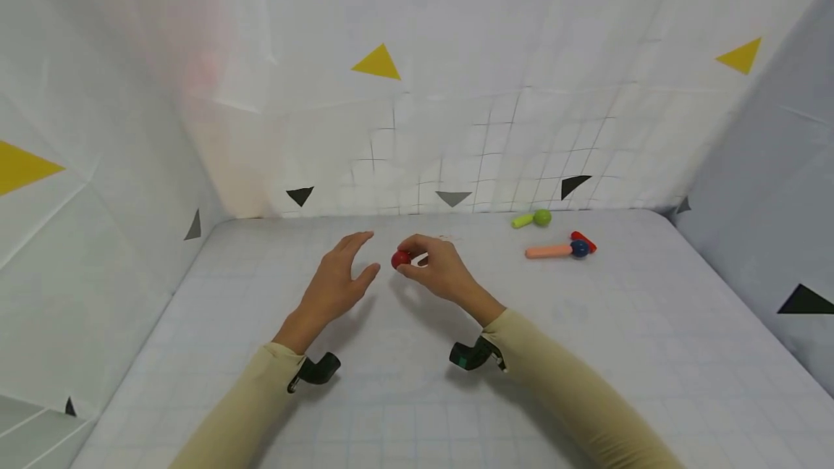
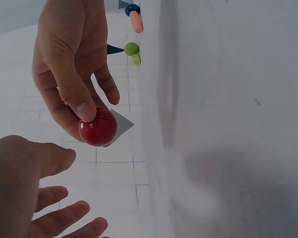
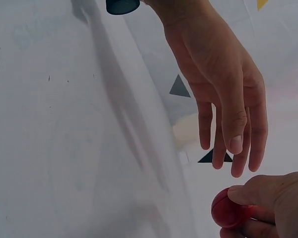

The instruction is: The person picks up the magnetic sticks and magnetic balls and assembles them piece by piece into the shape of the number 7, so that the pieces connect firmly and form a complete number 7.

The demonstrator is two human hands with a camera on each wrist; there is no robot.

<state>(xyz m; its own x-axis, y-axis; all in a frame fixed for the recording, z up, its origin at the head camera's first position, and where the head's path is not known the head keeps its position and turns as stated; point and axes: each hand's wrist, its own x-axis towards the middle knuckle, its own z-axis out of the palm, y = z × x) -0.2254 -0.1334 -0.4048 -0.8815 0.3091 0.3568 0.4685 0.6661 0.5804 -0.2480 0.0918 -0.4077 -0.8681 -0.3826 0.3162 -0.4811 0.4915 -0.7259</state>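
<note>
Between thumb and fingers, my right hand (image 1: 443,268) pinches a small red ball (image 1: 400,260) above the white table. A thin dark line runs across the ball (image 2: 98,130) in the left wrist view. Just left of it, my left hand (image 1: 334,284) hovers with its fingers extended and apart, holding nothing. The right wrist view has the left hand (image 3: 218,84) pointing its fingers down toward the ball (image 3: 230,208), with a gap between them. Part of the ball's far side is hidden by the right fingers.
Toward the back right of the table (image 1: 651,353) lie a green ball (image 1: 542,217) with a light green stick (image 1: 522,221), a dark blue ball (image 1: 579,248) with a peach stick (image 1: 548,252), and a red stick (image 1: 584,241) partly behind the blue ball. White sheeting (image 1: 456,20) encloses the back and sides.
</note>
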